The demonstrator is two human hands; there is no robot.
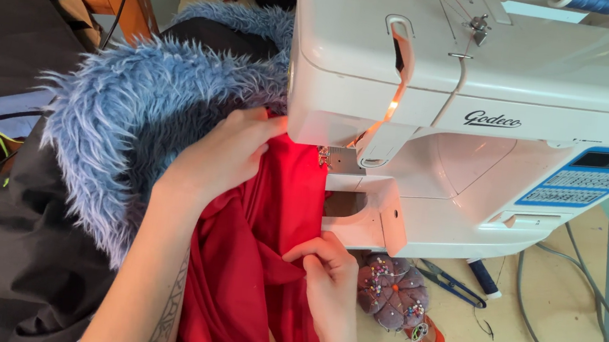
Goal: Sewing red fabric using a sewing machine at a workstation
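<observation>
A white sewing machine (481, 99) stands on a wooden table. Red fabric (255, 265) runs from my lap up under its presser foot (325, 158). My left hand (226, 151) lies flat on the red fabric just left of the needle, fingertips against the machine's side. My right hand (328, 269) pinches a fold of the red fabric in front of the machine's free arm. Blue shaggy fur (143, 114), joined to dark cloth (27, 254), bunches to the left behind my left hand.
A purple pincushion (391, 292) full of pins sits on the wooden table (531, 327) right of my right hand. Small blue-handled snips (452, 283) lie beside it. A grey cable (569, 331) loops at the right. Wooden furniture and dark cloth fill the far left.
</observation>
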